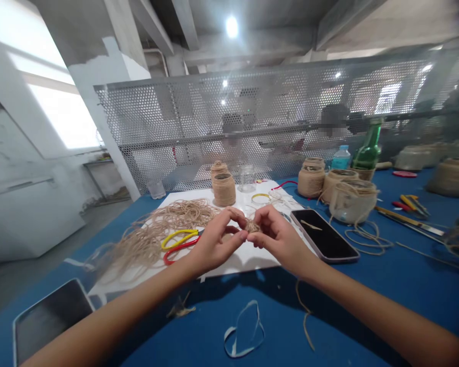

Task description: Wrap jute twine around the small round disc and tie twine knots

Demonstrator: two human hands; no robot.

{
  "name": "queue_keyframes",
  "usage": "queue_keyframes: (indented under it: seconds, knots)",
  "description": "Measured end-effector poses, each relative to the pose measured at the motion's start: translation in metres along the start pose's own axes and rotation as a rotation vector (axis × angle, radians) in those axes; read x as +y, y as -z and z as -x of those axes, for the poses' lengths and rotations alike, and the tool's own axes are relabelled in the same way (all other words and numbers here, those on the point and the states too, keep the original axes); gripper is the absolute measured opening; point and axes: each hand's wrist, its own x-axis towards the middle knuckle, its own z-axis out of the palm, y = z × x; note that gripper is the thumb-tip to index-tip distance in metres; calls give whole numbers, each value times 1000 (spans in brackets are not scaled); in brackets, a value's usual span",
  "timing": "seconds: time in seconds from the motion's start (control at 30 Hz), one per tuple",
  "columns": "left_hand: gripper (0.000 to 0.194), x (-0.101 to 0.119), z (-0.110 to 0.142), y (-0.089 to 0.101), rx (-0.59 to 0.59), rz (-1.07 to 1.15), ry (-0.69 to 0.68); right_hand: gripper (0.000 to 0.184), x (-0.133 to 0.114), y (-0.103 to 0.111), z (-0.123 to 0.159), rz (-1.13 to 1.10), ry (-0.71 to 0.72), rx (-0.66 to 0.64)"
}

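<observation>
Between my two hands, above the white sheet point(248, 257), is a small bundle of brown twine point(253, 227). My left hand point(220, 239) pinches its left side with thumb and fingers. From the right, my right hand point(277, 237) grips the same bundle, fingers curled round it. Part of the bundle is hidden by the fingers. Left of my left hand lie scissors point(179, 240) with one yellow and one red handle, their blades covered by the hand. A large loose heap of twine point(156, 229) spreads beyond them.
Twine-wrapped jars point(224, 190) stand behind my hands. To the right are a phone point(324, 235), a glass jar point(354, 204), a green bottle point(369, 148) and pliers point(415, 205). A tablet-like device point(53, 318) lies at lower left, a white strip loop point(245, 331) in front. A perforated metal screen point(199, 117) rises behind.
</observation>
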Motion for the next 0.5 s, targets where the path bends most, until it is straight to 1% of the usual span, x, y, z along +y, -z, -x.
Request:
queue_keyframes:
  seconds: [0.13,0.2,0.27,0.37,0.43,0.5]
  knots:
    - [10,12,-3,2,-33,150,44,23,-10,0,4,-7,7,-46]
    - [11,15,-4,4,-21,239,65,22,-16,0,4,-43,13,-74]
    - [10,17,-5,8,5,302,89,18,-20,0,4,-78,42,-95]
    - [8,18,-7,10,16,360,128,8,-23,1,3,-102,66,-74]
    - [7,18,-7,9,6,404,154,4,-22,0,2,-126,39,-42]
    - [9,18,-8,6,23,439,168,4,-21,-2,2,-143,15,-15]
